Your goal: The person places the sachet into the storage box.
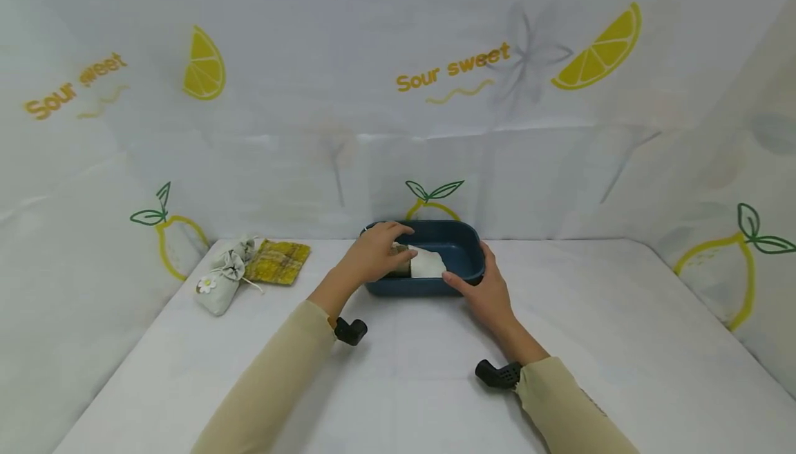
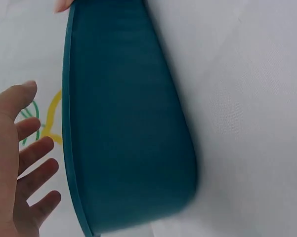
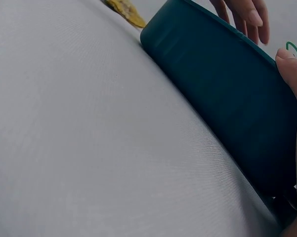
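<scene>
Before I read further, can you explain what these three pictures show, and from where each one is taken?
A person works with two bare hands. One camera sits on the head; one on each wrist, seeing the dark blue tub from close. The tub stands on a white table. The left hand reaches into it, on a pale pouch, fingers spread open in the left wrist view. The right hand grips the tub's rim. At the left lie a grey drawstring bag and a yellow pouch.

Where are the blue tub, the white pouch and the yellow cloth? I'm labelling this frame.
blue tub (image 1: 463, 245), head view, inner far wall.
white pouch (image 1: 219, 279), head view, middle of its body.
yellow cloth (image 1: 278, 261), head view, centre of its top face.
</scene>
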A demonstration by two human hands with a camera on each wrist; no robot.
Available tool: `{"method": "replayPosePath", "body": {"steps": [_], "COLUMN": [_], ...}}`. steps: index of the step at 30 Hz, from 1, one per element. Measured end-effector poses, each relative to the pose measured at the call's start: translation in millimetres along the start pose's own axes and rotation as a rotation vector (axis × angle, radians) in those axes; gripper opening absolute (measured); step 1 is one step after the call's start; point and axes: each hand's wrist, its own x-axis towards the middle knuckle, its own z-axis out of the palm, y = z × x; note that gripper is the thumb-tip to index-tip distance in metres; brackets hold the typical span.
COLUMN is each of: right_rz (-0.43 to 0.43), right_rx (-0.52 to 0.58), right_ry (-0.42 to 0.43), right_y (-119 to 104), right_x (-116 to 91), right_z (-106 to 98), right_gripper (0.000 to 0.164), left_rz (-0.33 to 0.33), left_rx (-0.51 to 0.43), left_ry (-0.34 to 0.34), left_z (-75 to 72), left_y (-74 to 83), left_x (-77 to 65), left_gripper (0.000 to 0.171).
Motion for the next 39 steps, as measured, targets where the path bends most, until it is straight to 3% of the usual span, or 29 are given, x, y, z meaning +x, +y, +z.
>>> {"method": "replayPosePath", "body": {"steps": [4, 13, 18, 23, 27, 34, 39], "right_rz": [0.011, -0.001, 0.001, -0.001, 0.000, 0.007, 0.016], "right_rx": [-0.004, 0.002, 0.008, 0.004, 0.003, 0.007, 0.004], "right_ry": [0.001, -0.002, -0.003, 0.003, 0.004, 0.006, -0.004], "right_y": [-0.6, 1.8, 2.2, 1.2, 0.4, -0.6, -1.1], "right_x": [0.4, 0.5, 0.7, 0.9, -0.5, 0.3, 0.3], "right_z": [-0.5, -0.3, 0.0, 0.9, 1.4, 1.6, -0.4], "right_gripper": [0.107, 0.107, 0.107, 0.106, 0.106, 0.106, 0.107], "left_rz": [0.008, -0.056, -0.144, -0.218, -0.256, -0.302, -0.327], "left_rx": [0.006, -0.008, -0.024, -0.097, -0.154, -0.070, -0.097], "left_ry": [0.076, 0.178, 0.232, 0.304, 0.352, 0.375, 0.359], "left_z": [-6.4, -19.2, -27.7, -35.0, -33.2, -25.1, -20.6], "left_y": [-16.3, -54.3, -74.2, -91.1, -102.9, -128.6, -143.2], "left_x": [-11.7, -39.6, -54.8, -68.5, -77.7, -83.6, -89.7], "left_gripper": [0.049, 0.050, 0.054, 0.058, 0.059, 0.064, 0.065]}}
